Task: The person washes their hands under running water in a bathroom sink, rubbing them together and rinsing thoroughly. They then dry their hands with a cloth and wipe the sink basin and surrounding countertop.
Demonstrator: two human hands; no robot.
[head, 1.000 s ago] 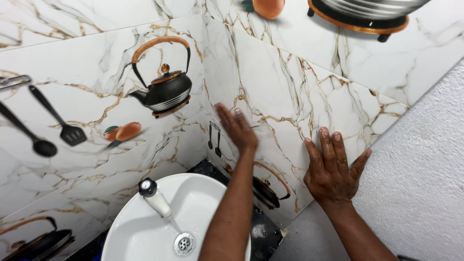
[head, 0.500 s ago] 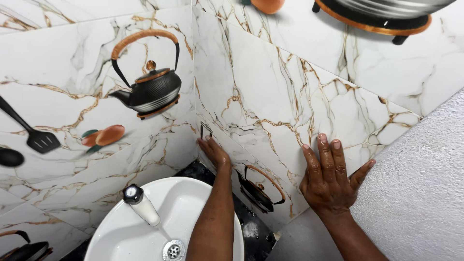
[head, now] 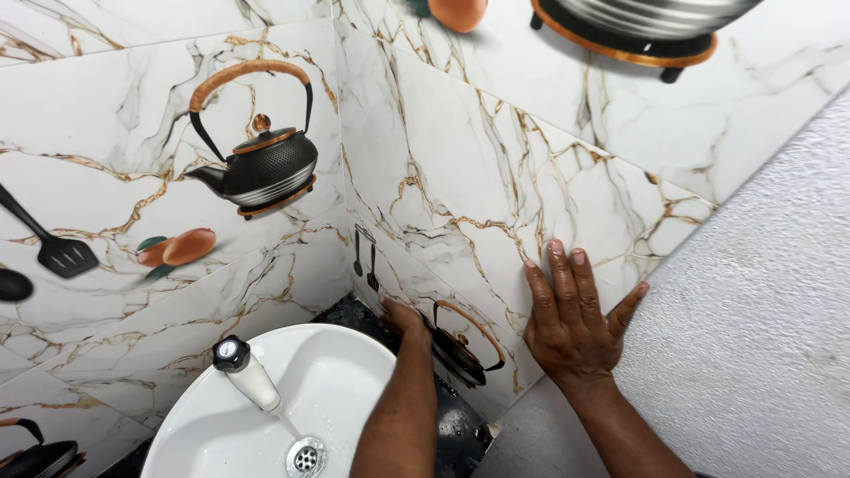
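My right hand (head: 571, 314) lies flat with fingers spread on the marble-patterned wall tile (head: 496, 177), close to where the tile meets a rough white plaster wall (head: 761, 310). My left hand (head: 404, 316) reaches low along the same tiled wall, just behind the rim of the white round basin (head: 354, 354), its fingers against the tile near a printed kettle picture (head: 460, 350). Neither hand holds anything that I can see.
A white tap with a black knob (head: 241, 367) stands on the basin, and the drain (head: 305, 458) shows at the bottom. A dark countertop (head: 460, 425) runs behind the basin. The left wall tile (head: 133, 133) carries printed kettle, utensil and fruit pictures.
My left hand has slid down the tiled wall from mid height to just behind the basin rim. My right hand stayed flat on the tile; the view shifted slightly.
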